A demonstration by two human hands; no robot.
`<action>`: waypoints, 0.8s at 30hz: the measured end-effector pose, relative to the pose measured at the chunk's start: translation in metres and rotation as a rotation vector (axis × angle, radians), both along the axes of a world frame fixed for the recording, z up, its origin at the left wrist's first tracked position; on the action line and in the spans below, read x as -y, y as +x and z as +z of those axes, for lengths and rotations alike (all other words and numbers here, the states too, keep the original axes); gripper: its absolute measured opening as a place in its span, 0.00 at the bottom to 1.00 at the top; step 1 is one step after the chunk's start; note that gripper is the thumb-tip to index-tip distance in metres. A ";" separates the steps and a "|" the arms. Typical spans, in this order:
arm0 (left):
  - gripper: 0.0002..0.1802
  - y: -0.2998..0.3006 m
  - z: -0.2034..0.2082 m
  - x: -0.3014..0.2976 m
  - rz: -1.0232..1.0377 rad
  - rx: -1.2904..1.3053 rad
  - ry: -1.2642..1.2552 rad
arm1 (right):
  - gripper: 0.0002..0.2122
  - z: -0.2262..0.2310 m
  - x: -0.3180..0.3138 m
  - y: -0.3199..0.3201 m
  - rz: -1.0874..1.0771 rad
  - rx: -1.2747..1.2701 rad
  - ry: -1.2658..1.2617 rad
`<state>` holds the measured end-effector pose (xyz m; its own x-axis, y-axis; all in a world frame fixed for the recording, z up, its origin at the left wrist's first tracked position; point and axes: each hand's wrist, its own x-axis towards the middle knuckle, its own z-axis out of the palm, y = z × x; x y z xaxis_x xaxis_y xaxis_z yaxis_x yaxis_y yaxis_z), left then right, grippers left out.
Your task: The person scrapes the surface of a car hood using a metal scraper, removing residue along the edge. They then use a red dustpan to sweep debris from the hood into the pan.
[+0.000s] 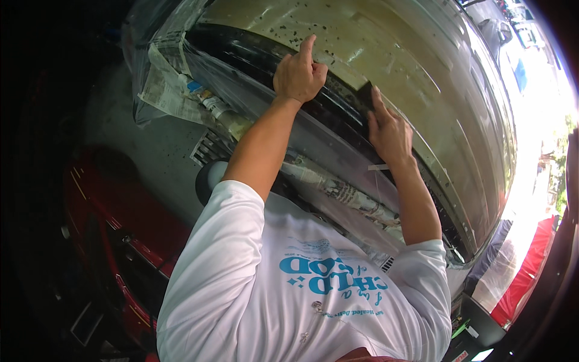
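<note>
- The right hand grips a small dark pad at the side nearest the person, one finger laid along it; the fingers cover part of the pad, and its underside is out of sight.
- That pad sits at the border between a tan panel and a long black strip, to the right of the left hand.
- The left hand is over the strip, one digit stretched out toward the panel and the others bent; its palm is turned away, so I cannot tell whether it closes on anything.
- Dark specks dot the panel near the left hand; whether they are drops, chips or dirt is unclear. The panel's far edge is cut off at the top.
- Clear plastic film and crumpled newspaper run below the strip, partly hidden by the forearms.
- A rounded grey object is half covered by the left arm.
- Lower left, a red vehicle fades into deep shadow.
- At the right, glare washes out the background.
</note>
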<state>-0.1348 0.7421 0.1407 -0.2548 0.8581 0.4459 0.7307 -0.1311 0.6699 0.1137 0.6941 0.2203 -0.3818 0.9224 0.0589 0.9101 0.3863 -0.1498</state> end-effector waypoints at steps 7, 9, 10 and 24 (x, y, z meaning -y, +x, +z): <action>0.35 -0.002 0.000 -0.006 0.022 -0.003 0.043 | 0.30 0.001 0.005 -0.017 -0.132 0.111 -0.078; 0.35 0.000 -0.001 0.000 0.006 0.008 0.022 | 0.30 0.005 0.006 -0.017 -0.069 -0.013 -0.087; 0.34 0.000 -0.002 0.000 -0.001 0.020 0.014 | 0.30 0.006 0.004 -0.017 0.012 -0.119 -0.032; 0.35 0.000 -0.004 0.003 -0.011 -0.008 0.010 | 0.28 0.013 0.009 0.002 -0.134 -0.075 -0.250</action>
